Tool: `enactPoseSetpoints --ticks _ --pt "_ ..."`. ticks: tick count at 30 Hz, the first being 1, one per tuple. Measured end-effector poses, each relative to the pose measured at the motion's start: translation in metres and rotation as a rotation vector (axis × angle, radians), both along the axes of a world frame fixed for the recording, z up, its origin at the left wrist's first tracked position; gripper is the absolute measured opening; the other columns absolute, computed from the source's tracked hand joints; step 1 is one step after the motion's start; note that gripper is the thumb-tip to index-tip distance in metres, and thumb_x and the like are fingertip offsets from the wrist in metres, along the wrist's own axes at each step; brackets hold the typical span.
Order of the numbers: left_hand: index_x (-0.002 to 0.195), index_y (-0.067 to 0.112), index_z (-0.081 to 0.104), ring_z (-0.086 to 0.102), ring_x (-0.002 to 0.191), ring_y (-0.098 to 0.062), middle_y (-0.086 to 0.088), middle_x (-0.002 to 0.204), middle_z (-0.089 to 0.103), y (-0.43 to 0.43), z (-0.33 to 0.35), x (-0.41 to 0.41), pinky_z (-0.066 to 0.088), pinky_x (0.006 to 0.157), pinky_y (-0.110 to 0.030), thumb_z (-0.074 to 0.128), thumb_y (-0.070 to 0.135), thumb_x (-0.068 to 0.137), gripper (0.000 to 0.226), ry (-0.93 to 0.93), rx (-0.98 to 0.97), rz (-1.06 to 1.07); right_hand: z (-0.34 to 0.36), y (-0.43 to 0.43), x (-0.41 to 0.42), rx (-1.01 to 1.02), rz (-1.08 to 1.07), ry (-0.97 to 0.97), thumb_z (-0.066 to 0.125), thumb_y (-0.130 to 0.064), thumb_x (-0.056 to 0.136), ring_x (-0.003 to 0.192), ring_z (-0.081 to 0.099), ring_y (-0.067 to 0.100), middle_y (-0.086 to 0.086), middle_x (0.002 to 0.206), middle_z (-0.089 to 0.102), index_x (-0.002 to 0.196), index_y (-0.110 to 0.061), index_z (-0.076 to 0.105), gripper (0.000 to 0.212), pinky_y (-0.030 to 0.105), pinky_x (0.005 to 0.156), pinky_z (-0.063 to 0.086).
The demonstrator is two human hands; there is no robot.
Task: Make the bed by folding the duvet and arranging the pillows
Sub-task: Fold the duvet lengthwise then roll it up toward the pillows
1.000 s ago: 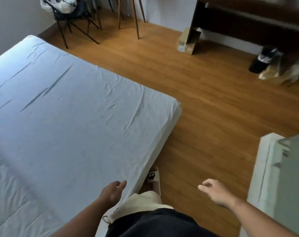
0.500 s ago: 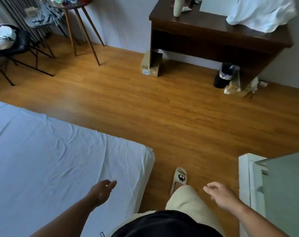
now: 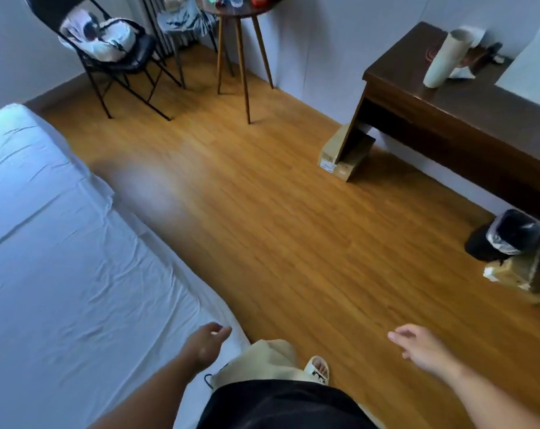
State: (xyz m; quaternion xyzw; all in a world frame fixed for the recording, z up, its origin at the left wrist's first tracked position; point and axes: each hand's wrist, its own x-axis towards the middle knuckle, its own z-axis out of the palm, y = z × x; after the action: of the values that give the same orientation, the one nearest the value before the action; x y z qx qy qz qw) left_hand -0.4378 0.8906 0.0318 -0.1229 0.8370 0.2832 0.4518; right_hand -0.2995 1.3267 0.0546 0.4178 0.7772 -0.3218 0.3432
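Note:
The bed [image 3: 61, 274] fills the left side, a mattress under a wrinkled pale blue-white fitted sheet, with no duvet or pillow in view on it. My left hand [image 3: 205, 343] hangs over the mattress's near right edge, fingers relaxed, holding nothing. My right hand [image 3: 420, 346] is out over the wooden floor to the right, fingers loosely spread and empty. Between the hands are my leg and a slippered foot [image 3: 316, 370].
A black folding chair [image 3: 117, 60] carrying a black-and-white bundle stands at the back left, beside a round wooden side table [image 3: 241, 41]. A dark wooden desk [image 3: 463, 119] lines the right wall, with a cardboard box [image 3: 340, 162] and a black bin [image 3: 507, 239] beneath it.
The view has swung along the bed's side; the chair and side table are now nearer, and the white cabinet at the right is gone from view. Both hands stay empty and low.

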Motion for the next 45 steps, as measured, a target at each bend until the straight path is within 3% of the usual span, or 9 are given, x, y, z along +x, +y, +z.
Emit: enactPoseSetpoints --ticks 6,11,16,19,22,28,33,35,45 --pt "0.121 0.018 0.064 0.063 0.114 -0.026 -0.005 0.120 0.066 0.050 -0.015 -0.091 0.052 0.097 -0.041 0.047 0.055 0.099 0.047 -0.025 0.031 0.155 -0.006 0.044 -0.163 -0.044 0.147 0.021 0.063 -0.042 0.096 0.083 0.072 0.016 -0.002 0.097 0.072 0.104 -0.023 0.066 0.021 0.028 0.069 0.052" --pt "0.112 0.009 0.064 0.062 0.081 -0.020 -0.010 0.104 0.068 0.041 -0.038 -0.175 0.050 0.071 -0.029 0.049 0.049 0.101 0.044 -0.197 0.033 0.340 -0.016 0.050 -0.298 -0.039 0.195 0.001 0.067 -0.038 0.094 0.077 0.074 0.021 0.001 0.091 0.073 0.099 -0.020 0.068 0.019 0.025 0.055 0.044" --pt "0.120 0.010 0.060 0.062 0.102 -0.023 -0.008 0.117 0.064 0.019 -0.021 -0.275 0.049 0.103 -0.040 0.046 0.048 0.102 0.044 -0.192 0.005 0.401 0.001 0.032 -0.444 -0.024 0.283 0.069 0.064 -0.039 0.096 0.080 0.073 0.013 -0.006 0.096 0.072 0.099 -0.026 0.066 0.014 0.026 0.065 0.049" --pt "0.120 0.008 0.061 0.063 0.099 -0.024 -0.007 0.109 0.063 0.008 -0.009 -0.342 0.047 0.106 -0.046 0.047 0.046 0.102 0.044 -0.111 0.039 0.504 0.007 0.012 -0.532 -0.036 0.367 0.102 0.061 -0.039 0.097 0.083 0.071 0.009 -0.008 0.099 0.070 0.102 -0.028 0.064 0.013 0.028 0.072 0.055" --pt "0.125 0.010 0.061 0.062 0.118 -0.034 -0.016 0.125 0.064 -0.007 -0.011 -0.400 0.046 0.105 -0.049 0.047 0.049 0.101 0.048 -0.085 0.027 0.586 -0.002 -0.010 -0.622 -0.042 0.454 0.075 0.061 -0.039 0.097 0.080 0.070 0.009 -0.006 0.097 0.071 0.104 -0.025 0.065 0.016 0.024 0.064 0.051" --pt "0.116 0.009 0.062 0.063 0.110 -0.028 -0.003 0.104 0.060 -0.035 -0.005 -0.505 0.049 0.104 -0.043 0.045 0.046 0.103 0.043 -0.112 -0.043 0.776 -0.024 -0.067 -0.815 -0.064 0.692 0.008 0.065 -0.039 0.093 0.066 0.070 0.012 -0.003 0.083 0.073 0.097 -0.024 0.065 0.015 0.024 0.062 0.049" --pt "0.102 0.020 0.066 0.063 0.095 -0.016 0.001 0.105 0.068 -0.070 0.018 -0.592 0.051 0.085 -0.033 0.046 0.048 0.101 0.034 -0.064 -0.071 0.922 -0.023 -0.123 -0.986 -0.062 0.903 -0.019 0.069 -0.044 0.089 0.070 0.070 0.018 0.003 0.083 0.074 0.099 -0.023 0.068 0.023 0.034 0.075 0.056" --pt "0.102 0.022 0.065 0.063 0.097 -0.014 0.003 0.104 0.068 -0.084 0.021 -0.625 0.050 0.088 -0.033 0.044 0.051 0.101 0.036 -0.052 -0.063 0.976 -0.009 -0.160 -1.049 -0.054 0.942 -0.015 0.066 -0.044 0.092 0.080 0.071 0.017 0.000 0.092 0.072 0.101 -0.022 0.067 0.024 0.037 0.081 0.058" --pt "0.105 0.011 0.065 0.064 0.110 -0.035 -0.012 0.110 0.068 -0.219 -0.033 -0.794 0.044 0.107 -0.049 0.046 0.051 0.100 0.044 -0.157 0.011 1.165 0.000 -0.361 -1.277 -0.065 1.013 0.017 0.064 -0.038 0.096 0.080 0.070 0.018 0.004 0.093 0.071 0.099 -0.019 0.065 0.019 0.026 0.058 0.049"
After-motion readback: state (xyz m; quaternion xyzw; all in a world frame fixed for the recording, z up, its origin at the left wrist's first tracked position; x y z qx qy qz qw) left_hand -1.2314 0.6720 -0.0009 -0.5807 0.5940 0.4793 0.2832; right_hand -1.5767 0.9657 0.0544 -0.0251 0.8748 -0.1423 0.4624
